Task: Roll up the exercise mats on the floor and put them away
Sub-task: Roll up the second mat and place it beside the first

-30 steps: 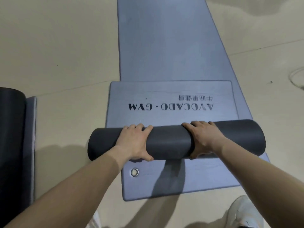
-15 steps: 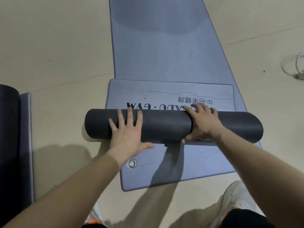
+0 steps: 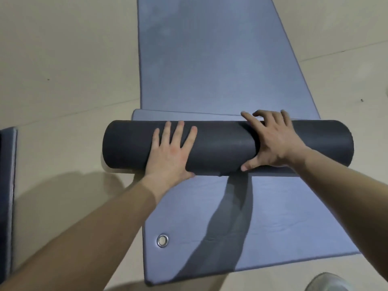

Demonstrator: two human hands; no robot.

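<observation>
A dark grey rolled mat (image 3: 222,148) lies crosswise on a blue-grey mat (image 3: 210,59) that stretches away flat across the floor. A flat blue-grey stretch with a metal eyelet (image 3: 162,240) lies on the near side of the roll. My left hand (image 3: 170,152) presses flat on the left half of the roll, fingers straight and pointing away. My right hand (image 3: 273,141) arches over the right half, its fingers bent over the top towards the far side and its thumb on the near side. Just beyond the roll, a thin edge of an upper mat layer (image 3: 189,115) shows.
Another dark mat (image 3: 6,185) lies at the left edge of view. A pale shoe (image 3: 331,282) shows at the bottom right corner. Beige floor (image 3: 63,70) lies on both sides of the mats.
The roll has moved away from me over the printed lettering, which is now hidden. My left hand went from gripping the roll to lying flat on it. My right hand stayed on it.
</observation>
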